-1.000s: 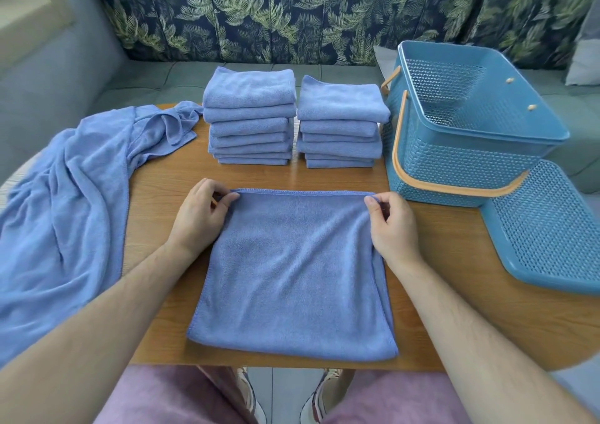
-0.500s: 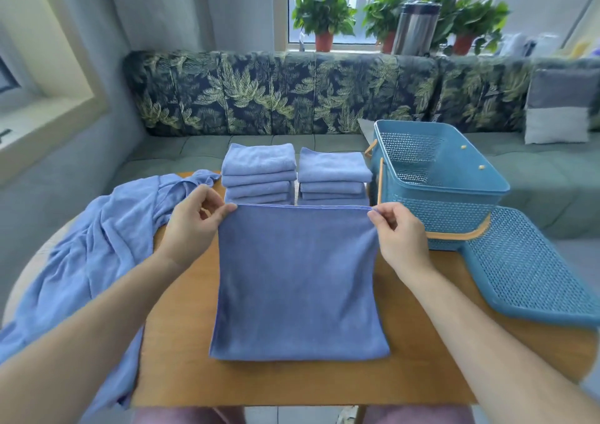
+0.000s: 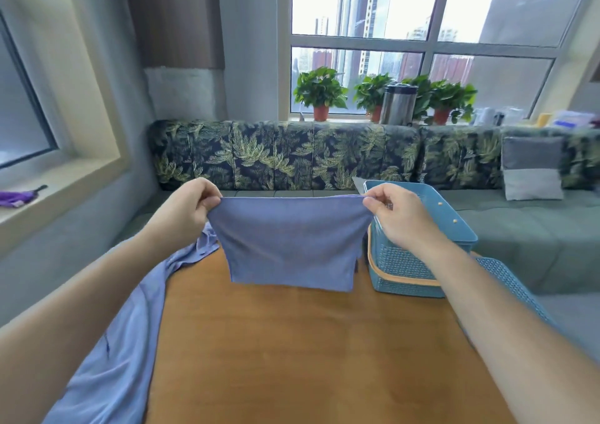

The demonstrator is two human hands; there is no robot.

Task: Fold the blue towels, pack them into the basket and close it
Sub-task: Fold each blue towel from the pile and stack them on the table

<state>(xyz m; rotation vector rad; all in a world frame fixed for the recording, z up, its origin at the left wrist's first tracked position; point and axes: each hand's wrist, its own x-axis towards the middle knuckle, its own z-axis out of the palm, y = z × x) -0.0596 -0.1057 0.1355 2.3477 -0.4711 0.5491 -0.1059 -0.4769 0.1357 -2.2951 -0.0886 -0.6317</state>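
Note:
A blue towel (image 3: 292,245) hangs in the air above the wooden table (image 3: 308,342), stretched flat between both hands. My left hand (image 3: 185,212) pinches its top left corner and my right hand (image 3: 396,215) pinches its top right corner. Its lower edge floats just over the tabletop. Behind my right hand stands the open blue basket (image 3: 406,267) with a tan handle. The basket's lid (image 3: 506,280) lies to its right, partly hidden by my right arm. The lifted towel hides the stacks of folded towels.
An unfolded blue towel (image 3: 123,342) drapes over the table's left edge. A leaf-patterned sofa (image 3: 292,154) runs behind the table, with a grey cushion (image 3: 532,167) at right. Potted plants and a metal flask sit on the windowsill.
Both hands have lifted the towel off the table and raised it in front of me. The view has tilted upward, so the folded stacks are now hidden.

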